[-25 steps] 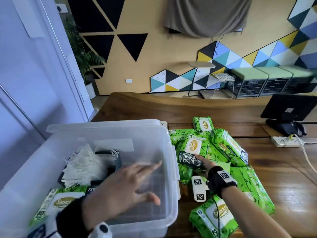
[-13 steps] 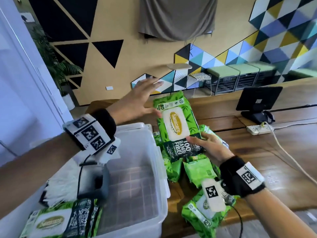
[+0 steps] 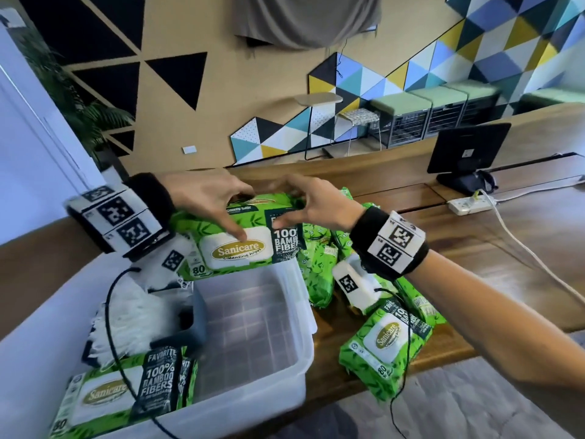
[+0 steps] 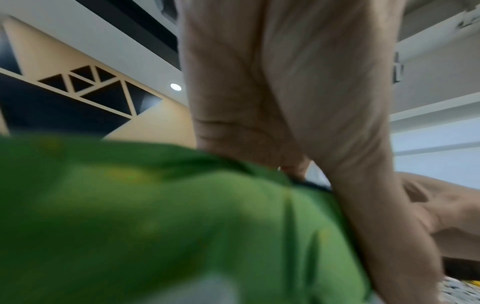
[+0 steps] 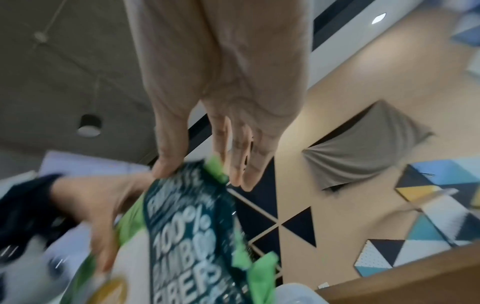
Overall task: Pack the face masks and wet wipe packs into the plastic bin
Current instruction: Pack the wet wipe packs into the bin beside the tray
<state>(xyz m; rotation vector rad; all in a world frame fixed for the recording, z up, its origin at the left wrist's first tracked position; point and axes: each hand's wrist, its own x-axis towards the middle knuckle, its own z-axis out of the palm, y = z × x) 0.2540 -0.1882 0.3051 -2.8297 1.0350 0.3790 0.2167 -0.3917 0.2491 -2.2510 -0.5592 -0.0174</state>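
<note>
Hands together on one wipe pack (image 3: 243,239), held over the bin's (image 3: 285,369) far rim: my left hand (image 3: 209,198) and right hand (image 3: 316,204) pinch its top edge. Soft, floppy and slick, I judge; gripping both ends should steady it.

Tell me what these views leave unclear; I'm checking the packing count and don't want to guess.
- Face masks: head view, the left wrist and its cable cover part of the stack; no count possible.
- Held pack: left wrist view, a green blur; print unreadable.
- Left hand fingertips: head view, hidden behind the held pack's top edge.
- Wipe pile: head view, the right hand and wrist cover it; number unclear.
- Bin: head view, near-left part cut off by the frame.
</note>
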